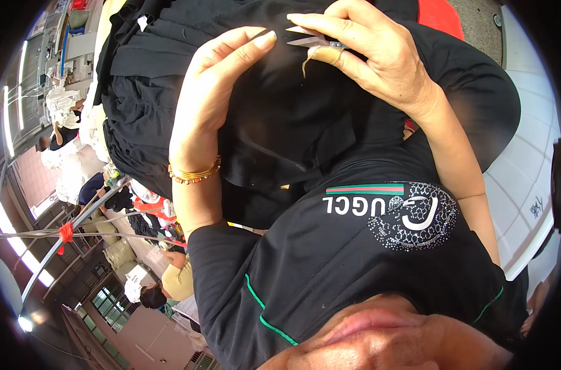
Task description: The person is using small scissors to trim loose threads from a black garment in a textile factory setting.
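"What do you see at the far left?"

"There is a red strip (66, 233), tied on a metal pole. Near it, deeper in the room, are heaps of white cloth (70, 179) and a person in a dark top (64, 135). Lower, a little more to the right, is a person in a yellow top (178, 282)."

"And next to them?"

"Next comes the large black cloth (145, 86), which lies in many folds and spreads under both hands. A small white piece (143, 23) is on it, near the upper edge."

"How is the left hand?"

"The left hand (216, 65) is raised over the cloth, with bracelets (194, 175) on its wrist. Thumb and forefinger come narrowly together. A dark edge shows at their tips, but I cannot tell whether they pinch the cloth."

"What is to the right of these fingertips?"

"The small scissors (308, 42), just beside them and not touching. The blades stand apart and point to the left hand. The right hand (388, 65) holds them between thumb and fingers; a tan cover (327, 55) is around the thumb, and a thin pale strand (304, 66) hangs near it."

"And farthest right?"

"A red thing (441, 18) at the top, then a white surface (518, 142) with thin lines."
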Demonstrator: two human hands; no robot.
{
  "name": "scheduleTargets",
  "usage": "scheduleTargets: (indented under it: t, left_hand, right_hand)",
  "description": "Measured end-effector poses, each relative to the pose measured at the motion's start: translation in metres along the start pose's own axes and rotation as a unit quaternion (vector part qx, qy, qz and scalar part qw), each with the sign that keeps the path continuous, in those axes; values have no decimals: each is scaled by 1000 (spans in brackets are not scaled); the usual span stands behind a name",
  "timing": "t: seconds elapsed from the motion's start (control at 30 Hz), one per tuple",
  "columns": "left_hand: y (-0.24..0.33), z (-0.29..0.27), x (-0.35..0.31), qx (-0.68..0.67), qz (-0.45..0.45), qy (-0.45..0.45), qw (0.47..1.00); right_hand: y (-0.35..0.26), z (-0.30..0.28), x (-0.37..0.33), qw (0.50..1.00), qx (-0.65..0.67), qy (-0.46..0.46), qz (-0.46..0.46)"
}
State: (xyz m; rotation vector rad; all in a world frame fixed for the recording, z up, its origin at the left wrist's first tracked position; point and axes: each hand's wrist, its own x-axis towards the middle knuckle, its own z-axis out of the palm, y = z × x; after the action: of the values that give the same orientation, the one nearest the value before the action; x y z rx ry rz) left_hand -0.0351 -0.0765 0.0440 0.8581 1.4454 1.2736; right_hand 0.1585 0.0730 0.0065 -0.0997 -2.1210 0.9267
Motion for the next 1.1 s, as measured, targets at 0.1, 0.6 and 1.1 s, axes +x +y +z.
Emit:
scheduleTargets:
  t: [0.1, 0.6, 1.1]
  left_hand:
    - [0, 1, 0, 7, 2, 1, 1000]
    - [19, -2, -15, 118, 11, 21, 993]
    - [17, -34, -28, 88, 33, 89, 992]
  right_hand:
    - [1, 1, 2, 999, -37, -12, -9]
    - [11, 5, 13, 977, 119, -110, 140]
    - [42, 59, 40, 930, 159, 162, -289]
